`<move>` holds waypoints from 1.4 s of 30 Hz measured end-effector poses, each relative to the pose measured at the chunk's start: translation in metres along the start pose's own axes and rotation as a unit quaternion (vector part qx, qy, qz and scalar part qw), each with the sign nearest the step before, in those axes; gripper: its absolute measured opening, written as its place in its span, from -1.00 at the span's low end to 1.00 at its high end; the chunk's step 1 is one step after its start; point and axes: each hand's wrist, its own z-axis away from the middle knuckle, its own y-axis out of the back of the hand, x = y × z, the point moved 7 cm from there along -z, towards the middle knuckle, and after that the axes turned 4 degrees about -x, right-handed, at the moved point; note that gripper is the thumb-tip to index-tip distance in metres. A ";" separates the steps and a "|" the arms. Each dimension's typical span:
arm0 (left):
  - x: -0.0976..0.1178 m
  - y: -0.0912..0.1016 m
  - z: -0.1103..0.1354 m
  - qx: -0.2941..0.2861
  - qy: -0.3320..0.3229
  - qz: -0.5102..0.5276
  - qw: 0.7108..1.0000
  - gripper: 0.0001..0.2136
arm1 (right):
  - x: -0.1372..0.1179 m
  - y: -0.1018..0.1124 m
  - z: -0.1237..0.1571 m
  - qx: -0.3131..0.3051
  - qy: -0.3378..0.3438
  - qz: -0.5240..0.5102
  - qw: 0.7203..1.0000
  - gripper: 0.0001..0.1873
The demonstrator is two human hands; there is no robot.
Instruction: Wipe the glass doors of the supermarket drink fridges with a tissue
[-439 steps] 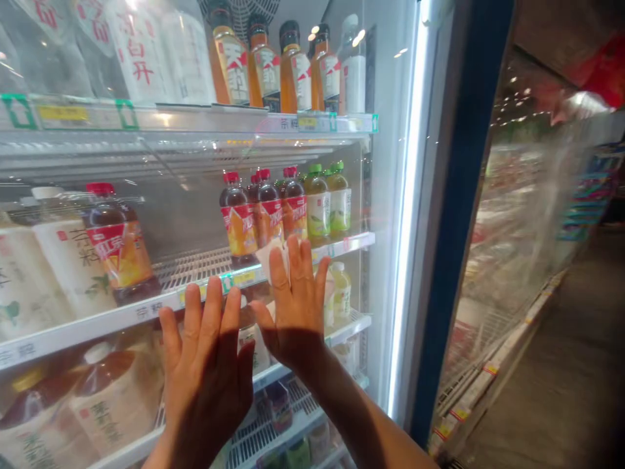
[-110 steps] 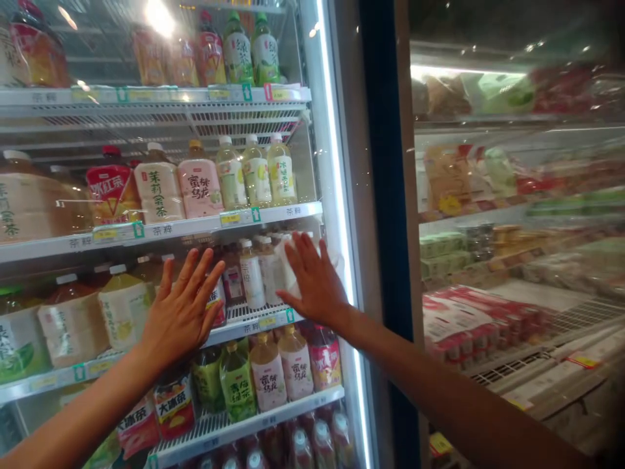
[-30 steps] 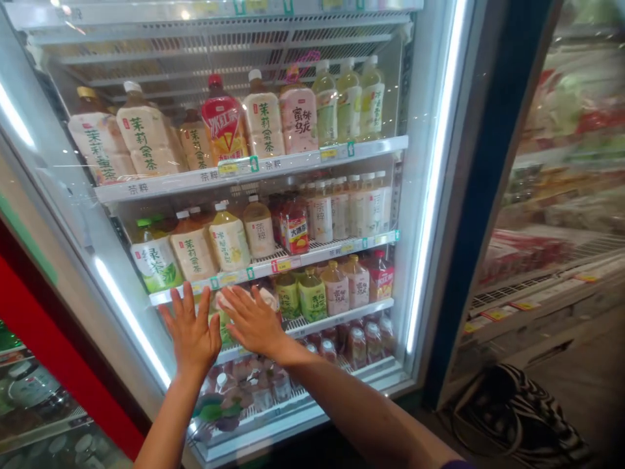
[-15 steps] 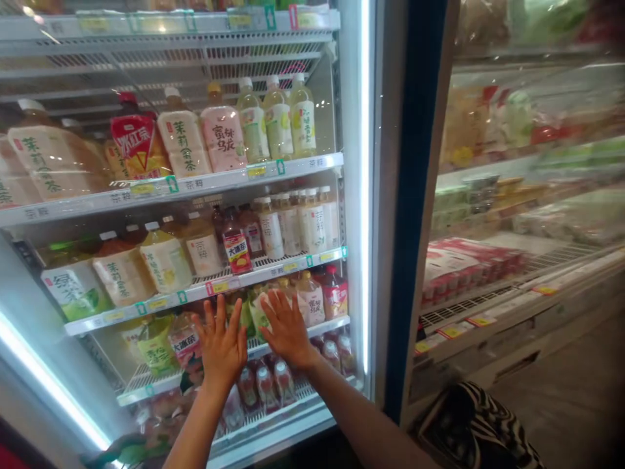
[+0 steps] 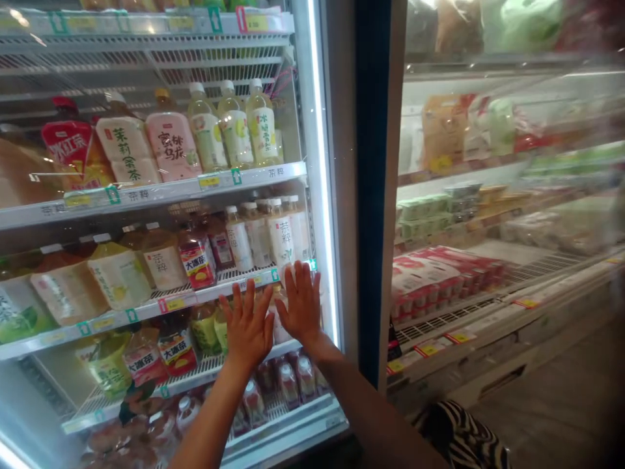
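Two bare forearms point(image 5: 217, 407) rise from the lower edge, hands nearly side by side, backs toward the camera. By a clock set on the middle of the view, the left hand point(image 5: 250, 329) is between 7 and 8 o'clock, its fingers point(image 5: 250, 296) straight and fanned apart. The right hand point(image 5: 301, 312) is close to 6 o'clock, its fingers straight too, with slimmer gaps. Both face the glass door point(image 5: 161, 215); whether the palms touch it cannot be told. A striped dark-and-pale thing point(image 5: 466, 436) lies low, between 4 and 5 o'clock.

Behind the glass, green bottles point(image 5: 204, 331) stand at 9 o'clock from the left hand. A dark bottle with a red label point(image 5: 198, 259) is on the middle shelf point(image 5: 146, 311), between 10 and 11 o'clock from that hand. White-labelled bottles point(image 5: 282, 231) share this shelf, about 11 o'clock from the right hand. Small pale-capped bottles point(image 5: 287, 381) stand below, partly hidden by the forearms. Three pale yellow bottles point(image 5: 235, 133) are higher, between 10 and 11 o'clock from the middle.

Past a dark blue post point(image 5: 374, 195), running from 1 to 5 o'clock, red-and-white packs point(image 5: 442, 280) lie between 3 and 4 o'clock; a tan bag point(image 5: 442, 133) stands at 2 o'clock.
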 end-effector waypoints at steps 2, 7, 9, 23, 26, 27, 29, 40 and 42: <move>0.003 -0.005 -0.004 -0.001 0.006 0.004 1.000 -0.33 | 0.007 0.002 0.006 0.000 0.006 -0.003 1.000 -0.15; 0.005 -0.010 -0.003 -0.015 0.006 0.003 1.000 -0.33 | 0.031 0.011 -0.002 -0.020 0.039 -0.004 0.999 -0.15; 0.004 -0.009 -0.002 -0.019 0.010 0.010 1.000 -0.34 | 0.045 0.015 -0.022 -0.020 0.002 0.007 1.000 -0.14; -0.085 0.062 0.023 0.001 0.060 -0.016 0.998 -0.31 | -0.039 -0.002 -0.048 0.012 -0.014 0.011 1.000 -0.15; -0.115 0.084 0.042 0.003 0.066 -0.033 0.997 -0.31 | -0.089 -0.017 -0.032 -0.005 0.010 -0.002 1.000 -0.16; -0.127 0.091 0.050 0.000 0.071 -0.039 0.997 -0.31 | -0.106 -0.023 -0.025 -0.014 0.022 -0.006 1.000 -0.15; -0.153 0.103 0.067 -0.006 0.086 -0.049 0.995 -0.31 | -0.135 -0.032 -0.024 -0.023 0.036 -0.010 0.999 -0.13; -0.239 0.141 0.121 0.001 0.136 -0.062 0.989 -0.31 | -0.249 -0.055 -0.039 -0.022 0.096 -0.030 0.995 -0.12; -0.252 0.148 0.128 0.008 0.139 -0.064 0.988 -0.31 | -0.272 -0.061 -0.031 -0.031 0.133 -0.039 0.990 -0.12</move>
